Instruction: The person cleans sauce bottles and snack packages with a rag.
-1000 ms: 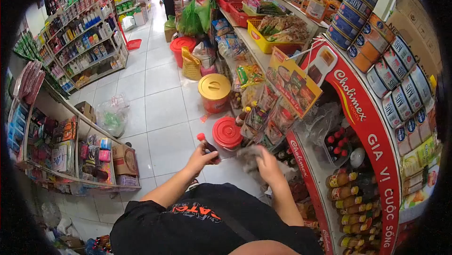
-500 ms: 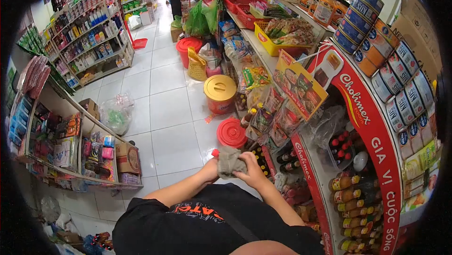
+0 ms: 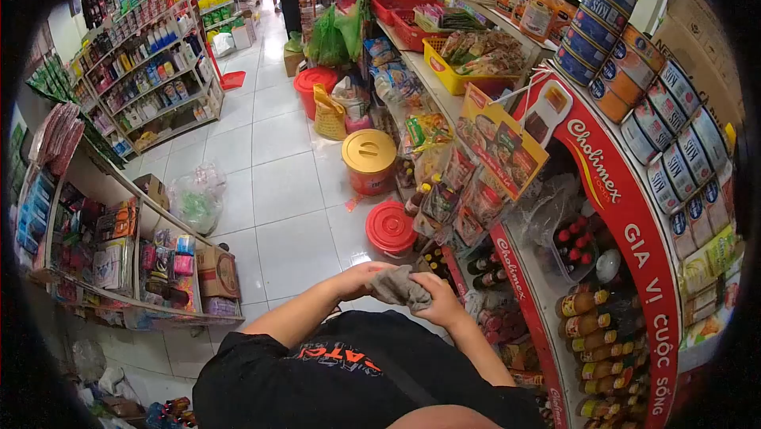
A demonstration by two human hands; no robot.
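Observation:
In front of my chest, a crumpled grey cloth (image 3: 403, 287) is bunched between both hands. My left hand (image 3: 358, 281) is closed at the cloth's left side. Fingers bent, my right hand (image 3: 438, 300) grips its right side. Whether the folds wrap around anything cannot be seen. Just beyond the hands, a red lidded tub (image 3: 391, 227) stands on the tiled floor.
To the right, a red-edged Cholimex rack (image 3: 634, 247) holds sauce bottles (image 3: 585, 326), with stacked cans (image 3: 666, 128) above. A gold-lidded bucket (image 3: 369, 151) stands along the aisle. A low goods shelf (image 3: 143, 302) is at left, and a plastic bag (image 3: 196, 199) lies on the floor.
The cloth and my right hand have shifted slightly right and down. A small red piece that showed beside my left hand is now out of sight. My left hand has turned.

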